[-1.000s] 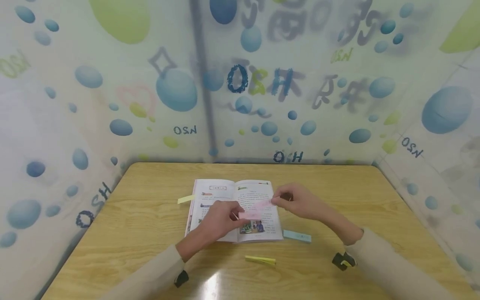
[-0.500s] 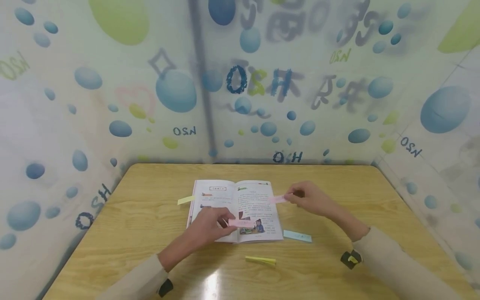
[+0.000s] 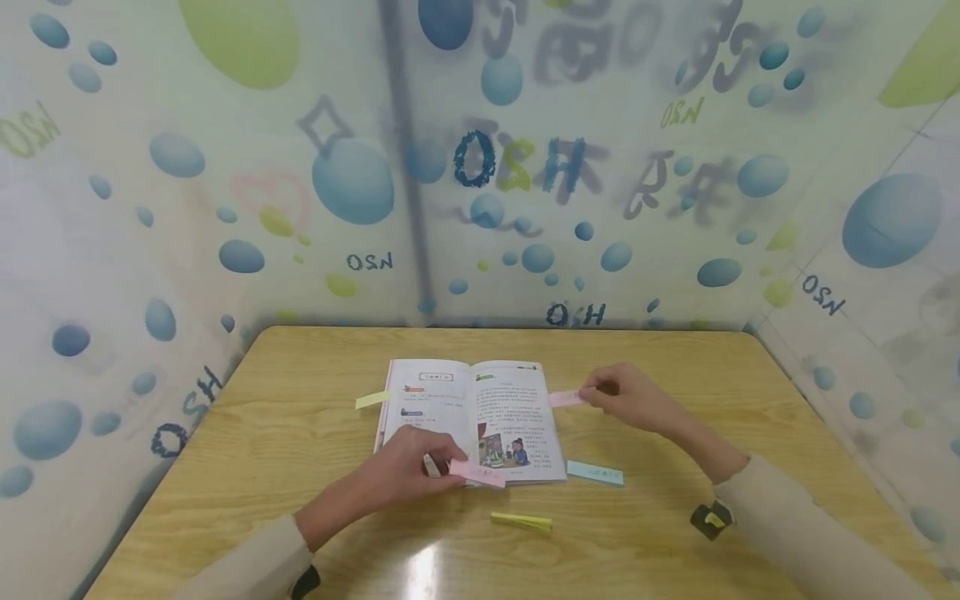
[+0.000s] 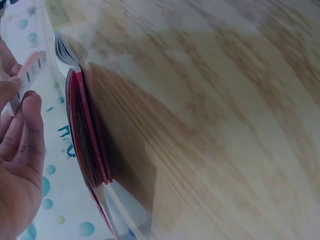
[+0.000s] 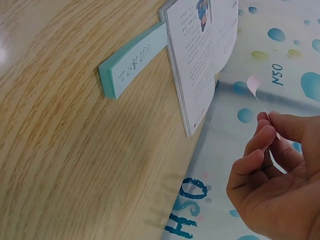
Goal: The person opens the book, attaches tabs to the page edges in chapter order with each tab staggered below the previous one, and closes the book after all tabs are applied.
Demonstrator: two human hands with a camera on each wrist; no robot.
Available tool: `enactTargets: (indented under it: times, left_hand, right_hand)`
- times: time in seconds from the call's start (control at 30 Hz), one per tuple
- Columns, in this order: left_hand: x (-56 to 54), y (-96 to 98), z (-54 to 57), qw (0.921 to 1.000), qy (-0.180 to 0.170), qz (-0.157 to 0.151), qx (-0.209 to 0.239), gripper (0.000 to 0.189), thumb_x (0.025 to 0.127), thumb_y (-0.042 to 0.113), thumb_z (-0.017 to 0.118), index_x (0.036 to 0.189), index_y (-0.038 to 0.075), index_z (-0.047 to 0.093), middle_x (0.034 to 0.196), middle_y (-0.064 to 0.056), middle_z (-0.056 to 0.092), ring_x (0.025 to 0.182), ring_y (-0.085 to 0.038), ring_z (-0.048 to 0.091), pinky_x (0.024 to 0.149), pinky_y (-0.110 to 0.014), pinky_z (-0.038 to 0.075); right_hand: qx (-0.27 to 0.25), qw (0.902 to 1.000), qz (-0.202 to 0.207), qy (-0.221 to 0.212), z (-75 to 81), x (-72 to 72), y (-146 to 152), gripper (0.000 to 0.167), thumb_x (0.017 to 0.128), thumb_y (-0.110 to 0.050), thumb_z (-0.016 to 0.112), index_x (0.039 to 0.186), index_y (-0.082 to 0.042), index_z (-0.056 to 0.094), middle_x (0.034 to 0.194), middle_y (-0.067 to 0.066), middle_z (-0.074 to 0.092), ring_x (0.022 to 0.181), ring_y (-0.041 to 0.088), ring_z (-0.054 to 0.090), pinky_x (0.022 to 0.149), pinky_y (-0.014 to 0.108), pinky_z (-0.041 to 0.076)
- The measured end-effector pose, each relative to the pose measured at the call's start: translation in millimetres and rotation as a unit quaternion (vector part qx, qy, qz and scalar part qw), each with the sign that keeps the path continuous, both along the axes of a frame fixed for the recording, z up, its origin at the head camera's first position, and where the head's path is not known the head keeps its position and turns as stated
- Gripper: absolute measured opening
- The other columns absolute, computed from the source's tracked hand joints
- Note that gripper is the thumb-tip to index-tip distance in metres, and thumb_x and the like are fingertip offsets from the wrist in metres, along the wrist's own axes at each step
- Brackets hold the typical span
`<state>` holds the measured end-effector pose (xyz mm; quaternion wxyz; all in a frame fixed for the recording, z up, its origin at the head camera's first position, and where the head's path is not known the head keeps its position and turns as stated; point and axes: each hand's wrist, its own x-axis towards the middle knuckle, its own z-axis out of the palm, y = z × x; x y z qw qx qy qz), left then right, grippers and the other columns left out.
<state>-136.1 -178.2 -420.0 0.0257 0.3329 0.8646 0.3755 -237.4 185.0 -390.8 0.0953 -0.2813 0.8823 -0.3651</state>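
An open book (image 3: 513,400) with printed text and a picture lies on the table. Over its lower edge, my left hand (image 3: 397,468) holds a pink sticky-note pad (image 3: 480,475) between thumb and fingers; writing shows on the pad (image 4: 31,75) in the left wrist view. To the right of the book, the thumb and fingertips of my right hand (image 3: 626,398) pinch one end of a single pink sticky note (image 3: 566,398). Its free end points left at the page edge; whether it touches the page I cannot tell. In the right wrist view this note (image 5: 253,85) is thin and curved.
A light-blue sticky-note pad (image 3: 595,472) with writing lies beside the book's lower right corner. In front of the book is a narrow yellow pad (image 3: 521,522). One yellow sticky note (image 3: 372,400) juts from the book's left edge. A patterned wall (image 3: 495,250) stands behind the table.
My right hand has moved right, drawing the pink note away from the pad to beyond the page edge. The left hand has moved left and nearer with the pad.
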Motion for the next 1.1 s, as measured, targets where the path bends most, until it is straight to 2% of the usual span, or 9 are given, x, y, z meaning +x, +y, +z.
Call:
enactTargets:
  times: [0.2, 0.33, 0.5, 0.63, 0.77, 0.9, 1.1]
  left_hand:
    - [2.1, -4.2, -0.4, 0.999, -0.007, -0.044, -0.008, 0.013, 0.088, 0.01, 0.081, 0.099, 0.012, 0.076, 0.085, 0.012, 0.072, 0.075, 0.002, 0.063, 0.062, -0.019, 0.054]
    - [3.5, -5.4, -3.7, 0.998, -0.006, -0.06, -0.017, 0.011, 0.088, 0.01, 0.08, 0.098, 0.011, 0.075, 0.089, 0.01, 0.072, 0.076, 0.003, 0.063, 0.064, -0.017, 0.054]
    - [4.6, -7.6, -7.9, 0.9964, 0.015, -0.071, -0.043, 0.01, 0.088, 0.01, 0.08, 0.096, 0.012, 0.074, 0.092, 0.01, 0.071, 0.076, 0.004, 0.062, 0.067, -0.016, 0.053]
    - [4.6, -8.6, -11.6, 0.9933, 0.052, -0.077, -0.068, 0.011, 0.087, 0.012, 0.081, 0.095, 0.014, 0.074, 0.093, 0.012, 0.07, 0.079, 0.004, 0.061, 0.071, -0.015, 0.051]
    - [5.3, -7.9, -12.1, 0.9868, 0.092, -0.076, -0.109, 0.01, 0.088, 0.02, 0.081, 0.095, 0.017, 0.073, 0.09, 0.014, 0.067, 0.076, 0.004, 0.057, 0.069, -0.014, 0.048]
    - [7.1, -6.6, -8.4, 0.9803, 0.122, -0.053, -0.146, 0.018, 0.089, 0.031, 0.08, 0.098, 0.018, 0.074, 0.086, 0.012, 0.064, 0.069, 0.003, 0.053, 0.061, -0.014, 0.044]
    - [7.0, -6.2, -6.5, 0.9766, 0.13, -0.021, -0.17, 0.026, 0.088, 0.039, 0.079, 0.101, 0.018, 0.073, 0.081, 0.013, 0.06, 0.061, 0.003, 0.045, 0.054, -0.016, 0.04]
  right_hand:
    - [-0.001, 1.0, 0.0, -0.009, 1.7, 1.7, 1, 0.011, 0.101, -0.014, 0.065, 0.096, -0.007, 0.073, 0.08, 0.002, 0.06, 0.072, 0.02, 0.054, 0.061, 0.029, 0.048]
    - [0.002, 0.9999, -0.001, -0.013, 0.5, 2.2, 2, 0.013, 0.101, -0.014, 0.065, 0.097, -0.004, 0.073, 0.081, 0.004, 0.061, 0.073, 0.02, 0.054, 0.062, 0.029, 0.048]
    - [0.002, 0.9999, 0.001, -0.014, -3.0, 2.0, 3, 0.013, 0.101, -0.013, 0.065, 0.098, -0.003, 0.073, 0.082, 0.006, 0.061, 0.073, 0.02, 0.053, 0.062, 0.028, 0.047]
    - [0.003, 0.9999, 0.001, -0.011, -4.0, 2.3, 3, 0.011, 0.1, -0.013, 0.066, 0.097, -0.006, 0.073, 0.082, 0.007, 0.062, 0.072, 0.019, 0.053, 0.061, 0.027, 0.046]
    - [0.01, 0.9999, 0.0, -0.01, -3.8, 3.2, 3, 0.011, 0.1, -0.013, 0.066, 0.096, -0.007, 0.073, 0.084, 0.01, 0.063, 0.073, 0.019, 0.053, 0.061, 0.027, 0.045]
    - [0.01, 0.9999, -0.004, -0.011, -4.2, 3.8, 3, 0.01, 0.1, -0.013, 0.066, 0.095, -0.009, 0.074, 0.083, 0.009, 0.062, 0.072, 0.019, 0.053, 0.061, 0.027, 0.045]
    - [0.003, 0.9999, 0.002, -0.015, -5.3, 4.4, 3, 0.01, 0.1, -0.013, 0.067, 0.095, -0.008, 0.074, 0.081, 0.008, 0.062, 0.07, 0.019, 0.053, 0.06, 0.028, 0.044]
